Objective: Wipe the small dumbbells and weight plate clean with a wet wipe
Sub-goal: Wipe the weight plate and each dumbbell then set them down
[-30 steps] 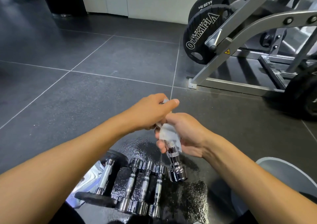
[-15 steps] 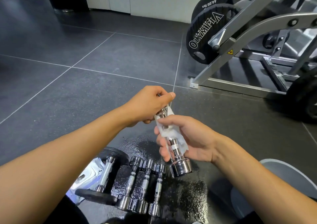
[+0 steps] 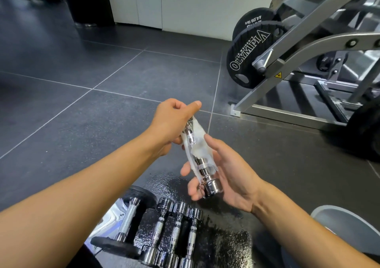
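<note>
From the head camera, both bare hands meet over a dark tiled floor (image 3: 102, 66). The left hand (image 3: 174, 121) is closed around the upper end of one chrome dumbbell (image 3: 211, 185), which is tilted, its free lower head pointing down toward the person. A white wet wipe (image 3: 198, 144) is wrapped around the handle of this dumbbell. The right hand (image 3: 228, 175) cups the handle from the right side: its thumb lies on the wipe, and its fingers curl loosely behind the bar, so the grip is not tight.

Below the hands, three more small chrome dumbbells (image 3: 176, 230) lie side by side on the floor, touching each other. This makes four chrome ones in total. Just on their left lies one larger dumbbell with black ends (image 3: 127, 220), and it rests partly on a white packet (image 3: 107, 224). The floor around these things carries a shiny wet patch (image 3: 222, 245).

At the upper right stands a grey machine frame (image 3: 308, 41) with two black Olympia plates (image 3: 248, 62) hung on it, one behind the other. One more black disc (image 3: 366, 128) shows at the right edge, cut off by the picture border.
</note>
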Motion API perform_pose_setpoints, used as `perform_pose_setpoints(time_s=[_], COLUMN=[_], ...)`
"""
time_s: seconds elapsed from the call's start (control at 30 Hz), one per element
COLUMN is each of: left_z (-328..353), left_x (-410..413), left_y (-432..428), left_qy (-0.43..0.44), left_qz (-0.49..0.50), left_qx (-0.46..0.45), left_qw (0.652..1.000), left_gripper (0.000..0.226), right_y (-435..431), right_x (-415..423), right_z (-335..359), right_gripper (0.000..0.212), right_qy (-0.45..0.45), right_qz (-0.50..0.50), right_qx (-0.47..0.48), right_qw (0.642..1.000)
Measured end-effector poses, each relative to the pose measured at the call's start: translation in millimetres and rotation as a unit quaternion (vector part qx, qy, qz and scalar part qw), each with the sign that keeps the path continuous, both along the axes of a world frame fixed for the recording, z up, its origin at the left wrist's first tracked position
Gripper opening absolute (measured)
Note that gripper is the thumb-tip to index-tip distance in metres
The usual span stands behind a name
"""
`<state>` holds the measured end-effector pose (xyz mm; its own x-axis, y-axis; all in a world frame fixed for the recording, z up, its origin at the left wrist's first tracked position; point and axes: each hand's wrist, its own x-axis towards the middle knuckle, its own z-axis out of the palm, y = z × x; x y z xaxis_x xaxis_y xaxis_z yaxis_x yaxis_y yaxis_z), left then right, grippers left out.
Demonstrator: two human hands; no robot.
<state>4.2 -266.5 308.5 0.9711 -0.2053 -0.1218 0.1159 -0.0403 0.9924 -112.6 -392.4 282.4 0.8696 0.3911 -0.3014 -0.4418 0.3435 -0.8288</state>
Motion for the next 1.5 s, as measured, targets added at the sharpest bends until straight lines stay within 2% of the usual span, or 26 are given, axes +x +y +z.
perform_pose_setpoints(time_s=[0.07, 0.17, 0.27, 0.33, 0.43, 0.5, 0.53, 0.57, 0.67, 0.73, 0.8, 0.83, 0.9, 1.1, 1.2, 1.3, 1.33, 1.4, 1.47, 1.5], left_z=[2.2, 9.9, 12.1, 7.0, -2.2, -9.0, -10.2, -8.8, -3.6, -2.4, 0.8, 2.0, 5.4, 17.0, 21.9, 26.4, 27.5, 30.1, 29.0, 27.5], left_x=[0.2, -11.4, -22.3, -25.9, -32.3, -37.4, -40.5, -44.3, -49.9, -48.8, -49.8, -50.7, -54.2, -50.2, -44.3, -35.0, -31.1, -22.2, -15.2, -13.3], left_y=[3.4, 3.4, 5.0, 4.5, -1.0, -5.5, -7.9, -10.0, -12.8, -12.1, -12.3, -13.5, -17.6, -22.4, -21.9, -20.4, -18.2, -12.8, -6.6, -4.7], left_qy=[0.013, 0.040, 0.071, 0.082, 0.106, 0.133, 0.149, 0.159, 0.120, 0.083, 0.066, 0.067, 0.089, 0.142, 0.215, 0.203, 0.194, 0.180, 0.184, 0.189], left_qz=[-0.010, -0.055, -0.146, -0.187, -0.243, -0.273, -0.291, -0.317, -0.377, -0.356, -0.315, -0.303, -0.281, -0.165, -0.084, -0.033, -0.019, -0.007, -0.015, -0.026], left_qx=[-0.019, -0.074, -0.188, -0.214, -0.216, -0.207, -0.208, -0.206, -0.202, -0.199, -0.168, -0.152, -0.153, -0.184, -0.277, -0.300, -0.293, -0.287, -0.298, -0.310], left_qw=[1.000, 0.995, 0.969, 0.955, 0.940, 0.930, 0.922, 0.912, 0.896, 0.909, 0.932, 0.938, 0.943, 0.958, 0.933, 0.931, 0.936, 0.941, 0.937, 0.931], left_gripper=[0.046, 0.058, 0.061, 0.070, 0.077, 0.108, 0.115, 0.114, 0.089, 0.070, 0.051, 0.047, 0.047, 0.059, 0.048, 0.044, 0.044, 0.043, 0.039, 0.034], right_y=[5.1, 5.9, 0.7, -2.2, -2.6, -0.7, 0.5, 2.0, 3.2, 1.2, 0.7, 1.3, 1.6, 2.8, 11.1, 15.8, 16.8, 19.1, 21.8, 22.1], right_x=[1.8, 3.1, 3.6, 3.8, 2.8, 1.5, 0.5, -0.3, -2.2, -3.9, -7.2, -8.6, -10.0, -10.0, -12.8, -15.7, -17.2, -20.3, -21.3, -21.3], right_z=[-1.4, 5.1, 12.0, 15.8, 19.2, 20.1, 20.2, 20.4, 22.7, 24.0, 26.9, 28.1, 30.5, 28.3, 22.1, 17.0, 15.9, 14.1, 12.2, 10.9], right_gripper=[0.068, 0.080, 0.097, 0.102, 0.096, 0.094, 0.093, 0.090, 0.074, 0.062, 0.078, 0.087, 0.092, 0.073, 0.059, 0.045, 0.036, 0.040, 0.050, 0.054], right_qy=[-0.004, 0.000, 0.005, 0.005, 0.005, 0.009, 0.013, 0.016, 0.000, -0.028, -0.014, -0.011, -0.004, -0.033, -0.029, -0.047, -0.064, -0.107, -0.150, -0.168], right_qz=[-0.055, -0.093, -0.103, -0.105, -0.113, -0.119, -0.125, -0.134, -0.144, -0.145, -0.105, -0.090, -0.101, -0.182, -0.209, -0.204, -0.193, -0.172, -0.168, -0.173], right_qx=[-0.016, 0.009, 0.030, 0.048, 0.070, 0.075, 0.076, 0.078, 0.076, 0.077, 0.099, 0.087, 0.042, -0.038, -0.035, -0.049, -0.066, -0.176, -0.327, -0.368], right_qw=[0.998, 0.996, 0.994, 0.993, 0.991, 0.990, 0.989, 0.988, 0.987, 0.986, 0.989, 0.992, 0.994, 0.982, 0.977, 0.977, 0.977, 0.963, 0.918, 0.898])
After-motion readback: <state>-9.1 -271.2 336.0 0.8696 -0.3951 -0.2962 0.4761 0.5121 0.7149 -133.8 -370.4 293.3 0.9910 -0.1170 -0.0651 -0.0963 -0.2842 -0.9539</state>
